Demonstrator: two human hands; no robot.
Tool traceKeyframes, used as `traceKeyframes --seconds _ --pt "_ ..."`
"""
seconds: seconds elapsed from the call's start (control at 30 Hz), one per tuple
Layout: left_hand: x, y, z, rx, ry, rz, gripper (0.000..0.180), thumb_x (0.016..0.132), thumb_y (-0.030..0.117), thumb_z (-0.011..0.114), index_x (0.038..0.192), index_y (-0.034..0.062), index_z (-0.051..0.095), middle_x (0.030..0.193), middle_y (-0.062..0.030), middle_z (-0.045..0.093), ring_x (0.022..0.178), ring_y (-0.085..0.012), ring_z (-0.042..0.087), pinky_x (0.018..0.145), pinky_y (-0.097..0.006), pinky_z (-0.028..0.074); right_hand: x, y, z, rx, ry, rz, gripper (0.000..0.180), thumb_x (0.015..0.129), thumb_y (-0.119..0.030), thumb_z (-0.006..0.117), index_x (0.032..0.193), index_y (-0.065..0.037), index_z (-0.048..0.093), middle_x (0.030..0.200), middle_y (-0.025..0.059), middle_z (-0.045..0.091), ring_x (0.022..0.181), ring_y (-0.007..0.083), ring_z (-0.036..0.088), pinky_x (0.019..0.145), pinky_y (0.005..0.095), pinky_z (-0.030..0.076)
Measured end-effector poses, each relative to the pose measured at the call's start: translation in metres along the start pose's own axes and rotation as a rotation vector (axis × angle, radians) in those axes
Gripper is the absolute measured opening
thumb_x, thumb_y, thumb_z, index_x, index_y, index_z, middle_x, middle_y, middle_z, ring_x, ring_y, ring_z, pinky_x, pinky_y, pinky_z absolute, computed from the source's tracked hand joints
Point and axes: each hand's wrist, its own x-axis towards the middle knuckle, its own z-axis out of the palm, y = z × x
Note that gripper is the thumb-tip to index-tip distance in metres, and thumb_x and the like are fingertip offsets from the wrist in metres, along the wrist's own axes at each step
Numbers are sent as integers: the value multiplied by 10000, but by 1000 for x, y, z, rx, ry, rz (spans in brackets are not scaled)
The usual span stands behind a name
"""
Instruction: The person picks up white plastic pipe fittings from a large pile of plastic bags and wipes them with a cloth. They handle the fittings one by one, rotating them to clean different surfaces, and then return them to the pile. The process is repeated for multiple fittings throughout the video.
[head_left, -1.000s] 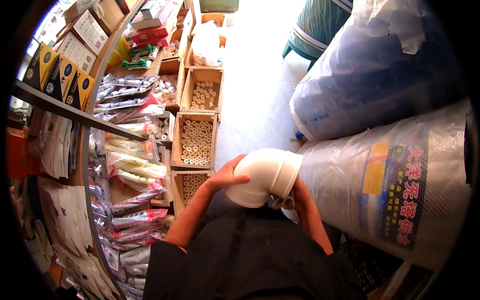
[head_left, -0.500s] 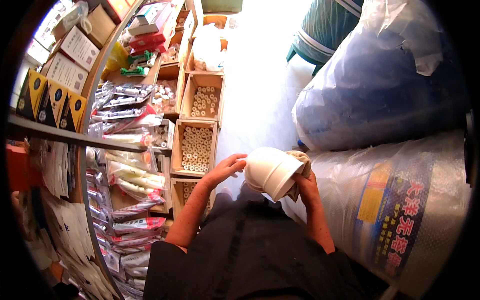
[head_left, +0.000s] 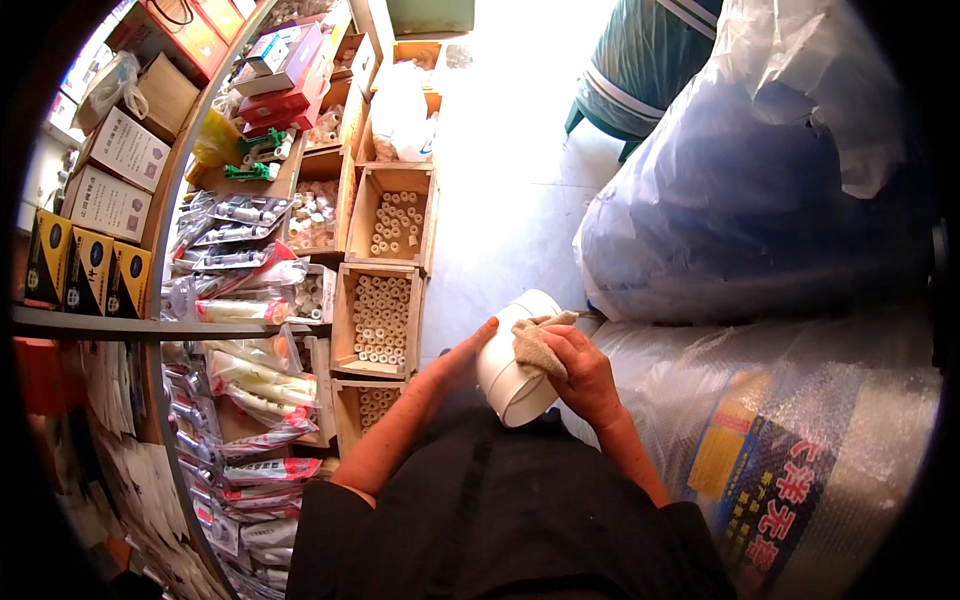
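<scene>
Holding the beige cloth (head_left: 535, 347) in my right hand (head_left: 585, 378) against the white pipe fitting (head_left: 504, 376), twelve o'clock of the torso (head_left: 490, 510), left hand (head_left: 463, 355) gripping its nine-o'clock side, I judge this wiping; the next pass would call for rotating it.

this looks like a hardware shop, with wooden bins (head_left: 416, 320) of small fittings (head_left: 383, 320) and bagged goods (head_left: 265, 388) left, wrapped bundles (head_left: 740, 225) right.
</scene>
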Motion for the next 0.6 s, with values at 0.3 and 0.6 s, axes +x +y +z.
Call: traceKeyframes --seconds 0.3,0.6 --pt "36 32 -16 -176 -32 80 683 874 485 562 1341 20 382 1275 -141 514 1147 -238 514 991 -378 402 50 12 -14 169 -188 101 566 660 -197 715 1183 -90 526 1245 96 504 1130 318 498 928 399 437" --pt "74 97 -45 64 118 261 712 806 463 646 1278 -15 410 1140 -132 550 1023 -193 535 877 -325 440 109 41 9 599 -70 296 298 834 -182 629 1096 -45 596 1216 105 475 1144 233 452 974 336 367"
